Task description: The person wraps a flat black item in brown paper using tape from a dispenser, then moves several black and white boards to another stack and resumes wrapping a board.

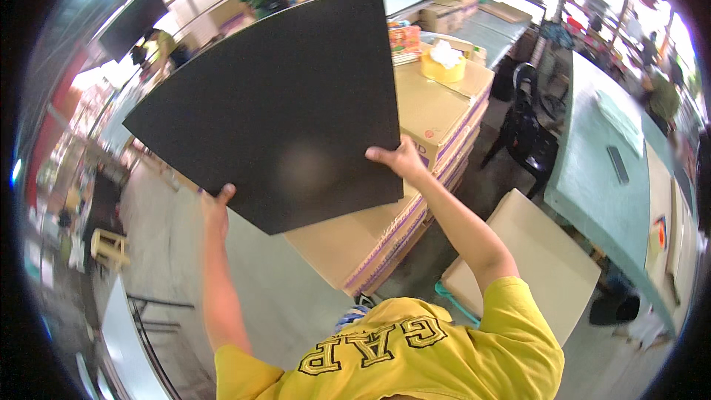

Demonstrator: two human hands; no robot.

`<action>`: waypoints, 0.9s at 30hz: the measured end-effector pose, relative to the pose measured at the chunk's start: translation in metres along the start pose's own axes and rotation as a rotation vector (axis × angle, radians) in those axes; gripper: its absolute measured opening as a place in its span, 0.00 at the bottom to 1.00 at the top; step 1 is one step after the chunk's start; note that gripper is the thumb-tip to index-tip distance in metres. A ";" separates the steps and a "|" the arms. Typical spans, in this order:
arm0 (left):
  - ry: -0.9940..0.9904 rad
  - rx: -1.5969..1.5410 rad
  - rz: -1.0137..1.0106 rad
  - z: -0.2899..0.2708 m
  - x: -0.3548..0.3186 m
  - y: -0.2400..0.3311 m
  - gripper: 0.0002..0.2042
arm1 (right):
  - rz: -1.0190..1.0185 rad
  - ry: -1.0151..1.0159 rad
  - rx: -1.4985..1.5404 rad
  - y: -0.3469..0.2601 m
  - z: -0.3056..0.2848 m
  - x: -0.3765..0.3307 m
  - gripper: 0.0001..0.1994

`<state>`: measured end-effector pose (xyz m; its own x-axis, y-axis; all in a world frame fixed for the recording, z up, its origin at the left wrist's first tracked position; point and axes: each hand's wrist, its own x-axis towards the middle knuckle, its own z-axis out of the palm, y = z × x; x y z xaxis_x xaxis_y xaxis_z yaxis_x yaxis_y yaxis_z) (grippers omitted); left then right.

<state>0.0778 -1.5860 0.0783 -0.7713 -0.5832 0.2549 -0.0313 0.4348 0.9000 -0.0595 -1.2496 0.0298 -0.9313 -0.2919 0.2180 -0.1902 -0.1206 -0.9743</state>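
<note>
Fingers 1st: your L hand (213,211) has the black panel (266,104) by its L near edge, thumb on the face, rest mostly hidden; your R hand (404,161) grasps the R edge likewise. Panel's up in front of you, partly over the carton stack (444,107); can't tell if they touch.

Risks, L to R: L grip's close to a corner, so a weak pinch could let the panel twist. Most of it lies far of your 2 hands, so its wt could tip the far edge down. It blocks your view, so bumps are poss. Swinging it R could knock the tape roll (443,68).

Materials: panel's flat, matte, sharp-cornered, w/ 1 soft pale sheen. Cartons: brown cardboard, boxy, purple-striped sides. Tape roll: yellow, round, crumpled white wad (446,53) on top. Further R, black chair (529,133), glossy, prob. plastic, & smooth green-blue table (581,167).
</note>
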 end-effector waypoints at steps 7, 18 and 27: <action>-0.261 -0.232 -0.129 0.043 0.040 -0.146 0.30 | 0.121 0.078 0.063 0.093 0.017 0.005 0.22; -0.136 -0.270 -0.506 -0.010 0.023 -0.179 0.17 | 0.501 0.012 -0.109 0.121 0.087 0.028 0.29; 0.000 -0.293 -0.468 -0.117 0.084 -0.216 0.16 | 0.551 0.005 0.157 0.149 0.215 0.062 0.23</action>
<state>0.0946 -1.8091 -0.0529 -0.7177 -0.6682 -0.1960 -0.1929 -0.0797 0.9780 -0.0788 -1.4896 -0.0893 -0.8812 -0.3473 -0.3206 0.3722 -0.0918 -0.9236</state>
